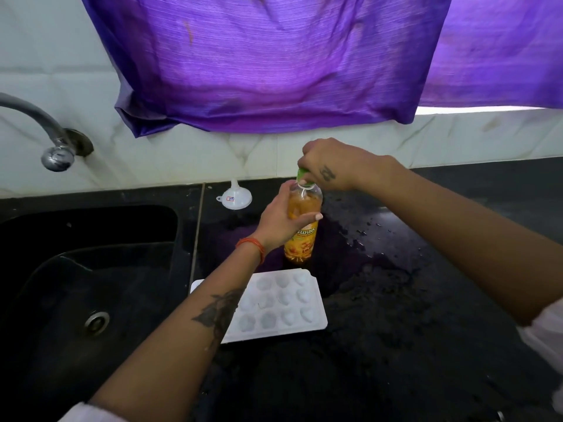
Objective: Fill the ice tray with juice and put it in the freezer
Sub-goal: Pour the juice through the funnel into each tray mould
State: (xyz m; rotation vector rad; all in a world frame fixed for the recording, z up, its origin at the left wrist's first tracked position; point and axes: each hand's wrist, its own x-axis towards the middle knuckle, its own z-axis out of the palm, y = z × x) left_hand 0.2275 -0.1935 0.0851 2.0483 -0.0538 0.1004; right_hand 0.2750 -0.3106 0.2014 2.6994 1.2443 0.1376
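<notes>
A bottle of orange juice (pixel 300 242) stands upright on the black counter, just behind a white ice tray (pixel 283 303) with several empty round cells. My left hand (pixel 278 222) wraps around the bottle's upper body. My right hand (pixel 327 164) comes from the right and closes over the green cap (pixel 302 174) at the bottle's top. My left forearm crosses over the tray's left part and hides it.
A white funnel (pixel 235 197) sits upside down on the counter behind the bottle, near the wall. A black sink (pixel 91 269) with a drain and a metal tap (pixel 54 147) lies to the left. Water drops wet the counter (pixel 396 300) on the right. A purple cloth (pixel 274 62) hangs above.
</notes>
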